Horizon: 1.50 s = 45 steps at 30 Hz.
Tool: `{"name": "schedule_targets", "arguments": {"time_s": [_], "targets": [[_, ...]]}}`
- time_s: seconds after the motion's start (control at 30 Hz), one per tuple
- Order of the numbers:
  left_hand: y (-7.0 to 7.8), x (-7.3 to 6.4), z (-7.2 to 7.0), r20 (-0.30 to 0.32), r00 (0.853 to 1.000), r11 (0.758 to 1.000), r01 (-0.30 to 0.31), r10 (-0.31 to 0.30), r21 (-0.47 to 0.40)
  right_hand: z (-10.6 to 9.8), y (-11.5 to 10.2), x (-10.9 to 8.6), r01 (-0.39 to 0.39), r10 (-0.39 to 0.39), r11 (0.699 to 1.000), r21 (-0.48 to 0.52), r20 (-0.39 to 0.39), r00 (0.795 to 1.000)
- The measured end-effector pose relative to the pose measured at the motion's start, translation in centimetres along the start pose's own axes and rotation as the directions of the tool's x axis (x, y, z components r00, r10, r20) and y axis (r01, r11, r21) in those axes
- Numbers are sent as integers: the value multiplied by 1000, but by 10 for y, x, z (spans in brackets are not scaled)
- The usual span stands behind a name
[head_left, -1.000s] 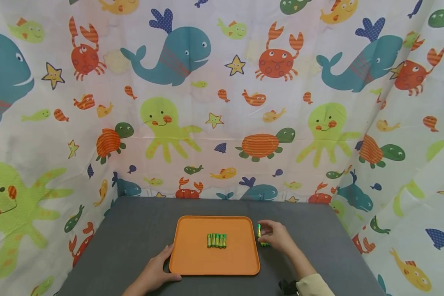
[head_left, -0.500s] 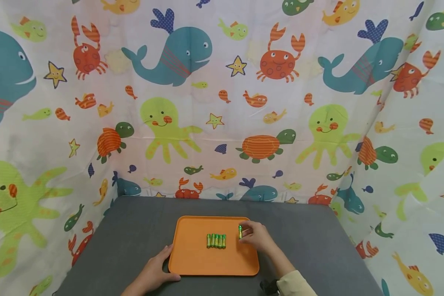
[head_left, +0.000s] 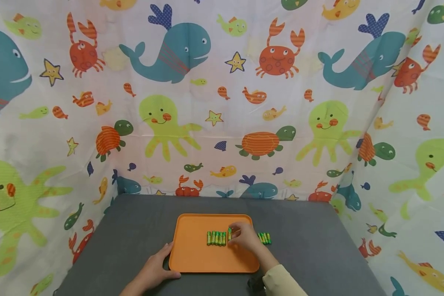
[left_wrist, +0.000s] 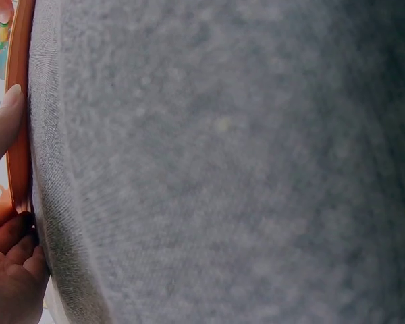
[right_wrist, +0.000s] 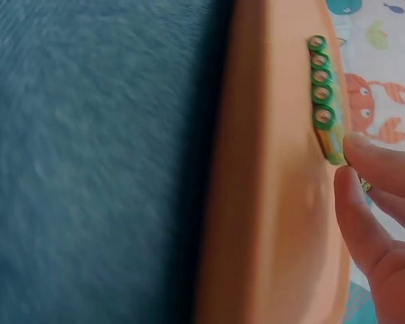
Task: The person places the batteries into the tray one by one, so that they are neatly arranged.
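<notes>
In the head view, an orange tray (head_left: 192, 259) lies on the dark grey table. My left hand (head_left: 155, 265) holds its near-left corner; the left wrist view has the thumb (left_wrist: 8, 115) against the tray's rim, with the other fingers curled at its edge. Over the tray's right half, my right hand (head_left: 246, 238) pinches a green and yellow battery (head_left: 229, 234) upright between thumb and fingers. Just left of it stands a row of several matching batteries (head_left: 216, 238), side by side. The right wrist view shows that row's ends (right_wrist: 322, 88) beside my fingertips.
Three more green batteries (head_left: 264, 238) lie on the table just past the tray's right edge, close to my right forearm. A white curtain (head_left: 222, 119) printed with sea animals surrounds the table (head_left: 144, 222) at the back and sides.
My right hand has lifted a battery from the group right of the tray and carried it left over the tray, close to the row. The left hand stays on the tray's corner.
</notes>
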<state>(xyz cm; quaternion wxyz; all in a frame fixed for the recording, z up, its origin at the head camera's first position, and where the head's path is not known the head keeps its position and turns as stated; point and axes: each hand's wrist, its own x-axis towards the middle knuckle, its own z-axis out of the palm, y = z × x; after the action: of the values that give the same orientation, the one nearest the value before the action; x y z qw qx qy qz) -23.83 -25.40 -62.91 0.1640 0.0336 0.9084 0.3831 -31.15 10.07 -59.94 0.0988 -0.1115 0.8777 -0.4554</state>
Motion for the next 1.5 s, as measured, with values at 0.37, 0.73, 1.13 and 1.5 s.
{"name": "schedule_targets", "arguments": {"time_s": [0.37,0.73,1.13,1.5], "targets": [[-1,2,1,-5,1000,1000,-1,1,1,12,4,6,-2,3,999,-47,12,1000],[1,1,2,9,1000,1000,2,-2,-12,6,8,-2,-10,10,1000,-10,25,1000],[2,-1,0,12,999,999,30,-30,-15,-17,8,-16,67,-67,998,-2,10,998],[0,0,1,1,999,999,34,-34,-11,-48,8,-25,37,-45,996,-78,-95,994]]}}
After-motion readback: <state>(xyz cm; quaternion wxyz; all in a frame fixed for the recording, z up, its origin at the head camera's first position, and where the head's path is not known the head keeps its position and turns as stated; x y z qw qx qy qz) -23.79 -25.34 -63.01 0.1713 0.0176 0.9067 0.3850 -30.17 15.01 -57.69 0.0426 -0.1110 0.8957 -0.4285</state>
